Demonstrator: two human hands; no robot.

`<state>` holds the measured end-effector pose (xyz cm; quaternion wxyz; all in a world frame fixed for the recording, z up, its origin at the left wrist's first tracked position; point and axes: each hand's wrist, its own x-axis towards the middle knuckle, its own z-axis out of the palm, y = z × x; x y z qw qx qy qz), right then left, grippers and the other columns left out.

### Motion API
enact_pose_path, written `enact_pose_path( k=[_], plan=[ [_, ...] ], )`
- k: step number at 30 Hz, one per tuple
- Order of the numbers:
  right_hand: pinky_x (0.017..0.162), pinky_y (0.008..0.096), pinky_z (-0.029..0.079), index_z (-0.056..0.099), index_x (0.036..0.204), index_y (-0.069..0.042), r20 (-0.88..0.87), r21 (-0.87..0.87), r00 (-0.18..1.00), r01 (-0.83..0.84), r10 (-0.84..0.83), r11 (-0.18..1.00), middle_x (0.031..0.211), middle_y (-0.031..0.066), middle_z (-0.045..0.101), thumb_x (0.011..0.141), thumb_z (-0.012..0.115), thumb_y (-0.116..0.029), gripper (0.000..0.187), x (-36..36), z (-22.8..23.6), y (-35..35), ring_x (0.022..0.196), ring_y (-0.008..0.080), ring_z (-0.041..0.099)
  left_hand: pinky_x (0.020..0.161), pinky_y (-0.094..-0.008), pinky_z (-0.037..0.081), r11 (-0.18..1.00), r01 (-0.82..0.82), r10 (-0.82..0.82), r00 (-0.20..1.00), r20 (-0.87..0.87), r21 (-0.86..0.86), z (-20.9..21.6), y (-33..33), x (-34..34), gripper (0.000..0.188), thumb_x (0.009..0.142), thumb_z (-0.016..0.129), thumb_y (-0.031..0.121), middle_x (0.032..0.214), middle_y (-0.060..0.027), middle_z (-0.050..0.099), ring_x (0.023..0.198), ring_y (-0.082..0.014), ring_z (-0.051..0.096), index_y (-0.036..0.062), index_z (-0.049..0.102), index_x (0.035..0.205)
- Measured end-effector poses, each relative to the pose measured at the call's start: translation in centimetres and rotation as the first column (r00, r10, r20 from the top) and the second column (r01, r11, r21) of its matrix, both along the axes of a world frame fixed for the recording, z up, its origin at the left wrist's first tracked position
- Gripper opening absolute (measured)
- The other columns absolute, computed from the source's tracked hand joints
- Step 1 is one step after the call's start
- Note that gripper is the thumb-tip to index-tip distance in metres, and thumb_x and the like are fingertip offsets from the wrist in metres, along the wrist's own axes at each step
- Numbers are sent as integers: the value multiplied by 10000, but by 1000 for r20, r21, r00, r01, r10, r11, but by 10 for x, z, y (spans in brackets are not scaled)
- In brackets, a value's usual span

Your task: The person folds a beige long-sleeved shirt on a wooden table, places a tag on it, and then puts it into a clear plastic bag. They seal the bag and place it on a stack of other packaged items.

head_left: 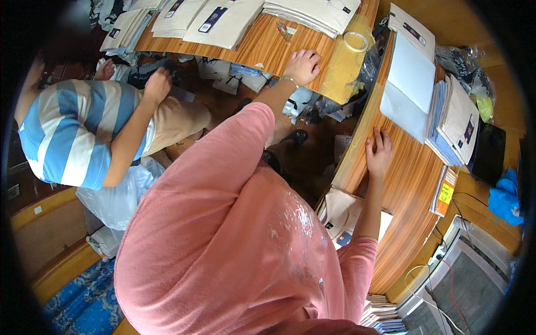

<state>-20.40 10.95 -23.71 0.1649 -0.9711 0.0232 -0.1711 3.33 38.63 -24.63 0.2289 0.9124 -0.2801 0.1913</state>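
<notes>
My left hand (303,66) lies on the striped wooden table (262,47) near its front edge, palm down, holding nothing. Its fingers are a little bent and apart. A small red-and-clear item (284,32) lies just beyond it, and a roll of tape (355,42) sits to its right on a yellow-brown sheet (345,61). My right hand (379,151) rests on the right-hand stretch of table with its fingers spread and nothing in them. Beyond that hand are clear plastic sleeves (410,78) and a stack of folded cream garments (458,120) with dark tags.
Several stacks of cream garments (223,25) line the far table. To the left sits a person in a striped shirt (72,131), beside a clear plastic bag (120,190). More garments (340,212) lie under the right table. Cables (430,279) hang at the lower right.
</notes>
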Motion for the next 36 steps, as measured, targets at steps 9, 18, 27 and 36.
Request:
enact_pose_path(
  k=[9,18,27,36],
  plan=[
    [968,478,330,290,1372,-29,156,82,978,129,-141,988,1258,248,442,829,583,-254,657,-8,-12,-3,1133,394,441,957,-464,313,998,-55,55,993,109,0,2,-6,-3,433,765,559,225,1231,-136,427,1145,-315,394,94,470,1169],
    [918,443,378,386,1292,-36,207,-21,958,205,-196,979,1209,234,446,812,558,-182,530,-4,-7,-1,1070,389,447,979,-520,268,995,-87,79,987,137,54,6,2,-9,570,782,550,228,1320,-172,347,1187,-356,353,129,373,1315],
    [899,475,371,544,1132,-66,141,79,925,344,-352,935,1124,149,528,721,597,-157,425,-15,-9,-10,1064,329,470,826,-463,430,988,96,-103,993,54,117,6,-15,8,306,760,583,175,963,-196,587,933,-365,539,41,581,1035],
    [809,479,418,523,1099,-37,253,341,887,291,-386,894,953,176,534,778,575,-200,364,-54,26,62,965,347,514,768,-463,444,976,89,-110,989,95,201,-28,-10,39,332,817,543,267,973,-151,592,909,-333,568,65,583,1078]
  ],
)
